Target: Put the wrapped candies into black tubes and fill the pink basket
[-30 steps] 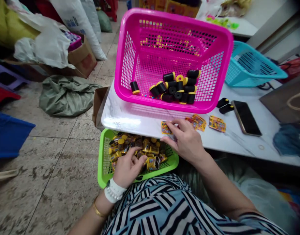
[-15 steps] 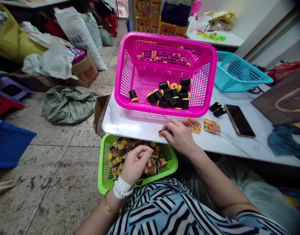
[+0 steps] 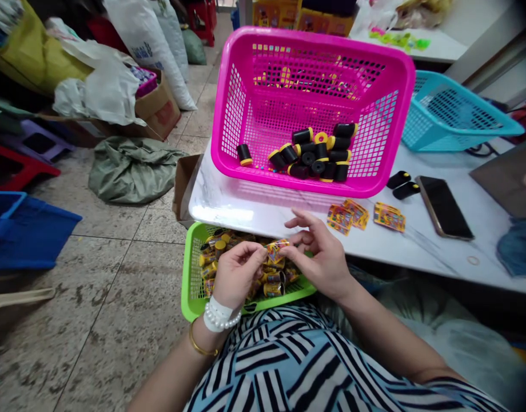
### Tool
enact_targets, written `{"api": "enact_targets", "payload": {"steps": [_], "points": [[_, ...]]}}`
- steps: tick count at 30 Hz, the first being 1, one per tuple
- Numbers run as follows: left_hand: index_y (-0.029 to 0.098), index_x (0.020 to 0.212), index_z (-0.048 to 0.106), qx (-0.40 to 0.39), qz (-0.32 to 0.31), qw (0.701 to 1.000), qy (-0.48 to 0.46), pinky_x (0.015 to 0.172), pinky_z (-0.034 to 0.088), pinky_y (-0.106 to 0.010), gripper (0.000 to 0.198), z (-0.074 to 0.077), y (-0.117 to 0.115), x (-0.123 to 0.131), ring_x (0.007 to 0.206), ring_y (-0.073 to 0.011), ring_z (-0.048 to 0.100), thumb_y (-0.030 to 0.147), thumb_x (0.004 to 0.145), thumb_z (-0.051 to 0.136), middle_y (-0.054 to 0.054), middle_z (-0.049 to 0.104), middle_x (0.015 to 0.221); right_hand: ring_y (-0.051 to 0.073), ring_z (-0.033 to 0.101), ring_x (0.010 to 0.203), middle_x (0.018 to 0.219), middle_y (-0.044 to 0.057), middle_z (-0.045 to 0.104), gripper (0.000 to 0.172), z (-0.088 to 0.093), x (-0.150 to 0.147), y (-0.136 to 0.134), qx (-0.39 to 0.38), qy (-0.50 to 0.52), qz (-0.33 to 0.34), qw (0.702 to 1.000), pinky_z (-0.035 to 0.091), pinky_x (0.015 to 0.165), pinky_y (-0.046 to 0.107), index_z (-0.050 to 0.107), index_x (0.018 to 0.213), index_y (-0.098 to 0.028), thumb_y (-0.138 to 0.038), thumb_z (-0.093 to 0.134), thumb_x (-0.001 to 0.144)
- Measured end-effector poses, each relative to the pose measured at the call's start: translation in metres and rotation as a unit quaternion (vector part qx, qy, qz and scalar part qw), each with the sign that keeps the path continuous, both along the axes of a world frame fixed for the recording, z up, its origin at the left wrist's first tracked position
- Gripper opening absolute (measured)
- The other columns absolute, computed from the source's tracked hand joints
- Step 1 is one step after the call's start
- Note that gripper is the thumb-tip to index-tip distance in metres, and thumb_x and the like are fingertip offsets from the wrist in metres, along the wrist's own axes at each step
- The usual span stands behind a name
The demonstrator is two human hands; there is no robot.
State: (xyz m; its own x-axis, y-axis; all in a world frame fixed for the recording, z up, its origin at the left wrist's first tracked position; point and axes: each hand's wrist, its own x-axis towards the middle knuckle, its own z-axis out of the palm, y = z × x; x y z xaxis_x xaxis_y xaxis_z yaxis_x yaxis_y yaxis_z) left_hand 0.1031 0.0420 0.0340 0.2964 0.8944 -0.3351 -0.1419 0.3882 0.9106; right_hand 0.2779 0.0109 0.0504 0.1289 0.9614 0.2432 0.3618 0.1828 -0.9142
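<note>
My left hand [image 3: 237,273] and my right hand [image 3: 321,253] meet above a green basket [image 3: 191,286] and together pinch a small yellow printed sticker [image 3: 277,246]. The left fingers are curled; something small may be tucked in them, but I cannot make it out. The green basket sits on the floor by my lap, full of several small yellow-labelled tubes [image 3: 269,280]. On the white table [image 3: 246,206] stands a pink basket [image 3: 228,114] holding several black tubes with yellow caps [image 3: 317,154]. More stickers [image 3: 349,215] lie on the table near my right hand.
A phone [image 3: 445,206] and two black tubes [image 3: 401,185] lie right of the pink basket; a blue basket [image 3: 451,117] stands behind. On the tiled floor to the left are a grey-green sack [image 3: 130,169], a cardboard box [image 3: 158,109], bags and a blue bin [image 3: 27,229].
My right hand lifted a sticker off the table edge and came down toward my lap. My left hand rose out of the green basket to meet it.
</note>
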Motion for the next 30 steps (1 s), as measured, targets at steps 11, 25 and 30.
{"api": "enact_targets", "payload": {"steps": [11, 25, 30], "points": [[0.017, 0.083, 0.067, 0.013, 0.018, 1.000, -0.022, 0.037, 0.032, -0.015, 0.019, 0.002, -0.005, -0.005, 0.042, -0.0048, 0.042, 0.034, 0.078, 0.075, 0.005, 0.055, 0.056, 0.009, 0.049, 0.046, 0.052, -0.002, 0.054, 0.036, -0.003, -0.028, -0.009, -0.174, 0.081, 0.065, 0.979, 0.038, 0.045, 0.021, 0.058, 0.060, -0.015, -0.037, 0.060, 0.089], [0.012, 0.077, 0.069, -0.076, 0.007, 0.995, -0.062, 0.061, 0.047, -0.021, 0.022, -0.006, -0.005, -0.017, 0.065, -0.0100, 0.058, 0.028, 0.068, 0.081, -0.003, 0.067, 0.074, 0.011, 0.048, 0.055, 0.061, -0.001, 0.055, 0.030, -0.020, -0.034, -0.026, -0.137, 0.024, 0.093, 0.986, 0.039, 0.051, 0.023, 0.063, 0.068, -0.016, -0.037, 0.061, 0.089], [0.014, 0.073, 0.070, 0.032, -0.027, 0.997, 0.062, 0.058, 0.043, -0.021, 0.017, -0.007, -0.006, -0.018, 0.059, -0.0096, 0.053, 0.030, 0.073, 0.076, 0.000, 0.064, 0.065, 0.010, 0.046, 0.054, 0.062, -0.002, 0.055, 0.025, -0.022, -0.031, -0.020, -0.147, 0.040, 0.048, 0.987, 0.037, 0.049, 0.022, 0.060, 0.075, -0.017, -0.037, 0.060, 0.090]]}}
